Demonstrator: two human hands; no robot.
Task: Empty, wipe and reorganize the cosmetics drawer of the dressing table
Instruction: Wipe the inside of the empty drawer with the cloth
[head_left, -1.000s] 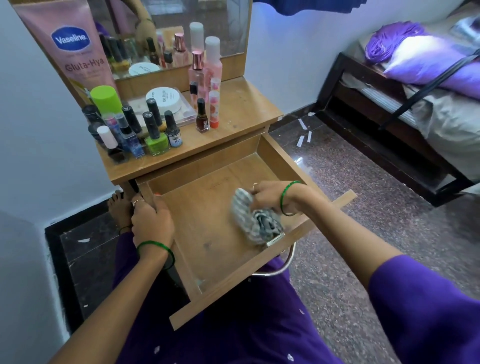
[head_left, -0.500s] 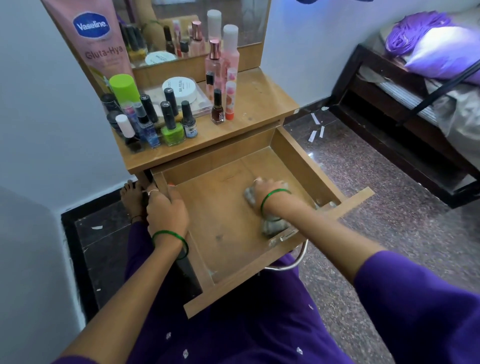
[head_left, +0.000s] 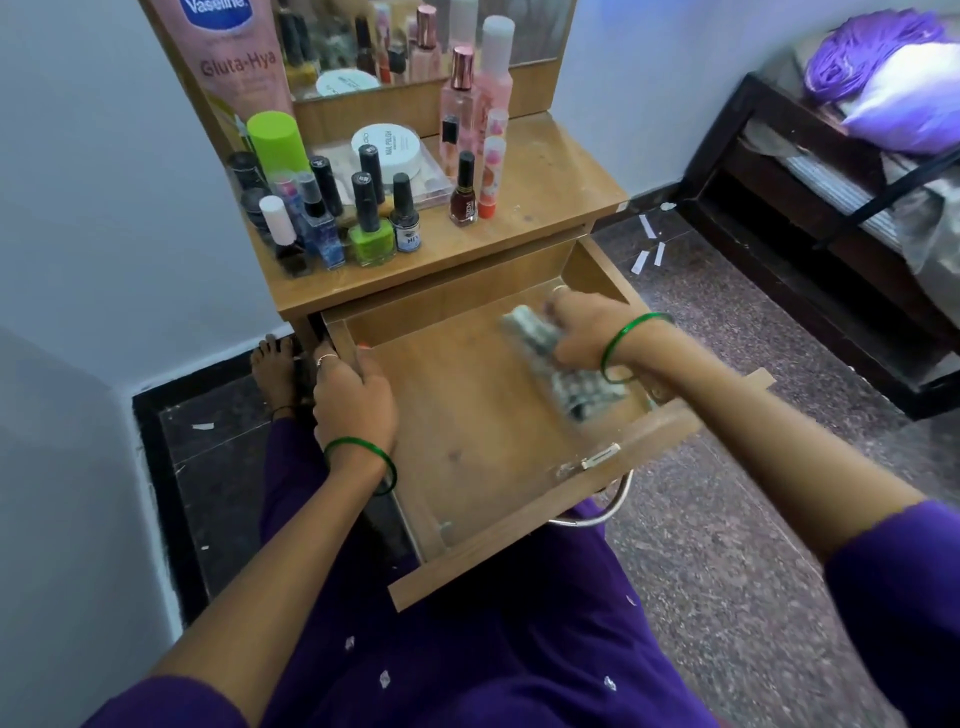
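The left hand (head_left: 353, 395) grips the left wall of the pulled-out drawer (head_left: 467, 431), fingers curled over its edge to steady it. The drawer floor is bare wood; the nail polish bottles (head_left: 363, 218) and other cosmetics stand on the dressing table top (head_left: 550, 176) above. Toward the right rear corner, the right hand (head_left: 582, 332) presses a checked cloth (head_left: 556, 364), fingers closed on it, blurred. Judged as the wiping step; next likely the remaining corners, then restocking.

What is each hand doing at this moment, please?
Left hand: closed on the left wall of the drawer.
Right hand: closed on the grey cloth, inside the drawer.
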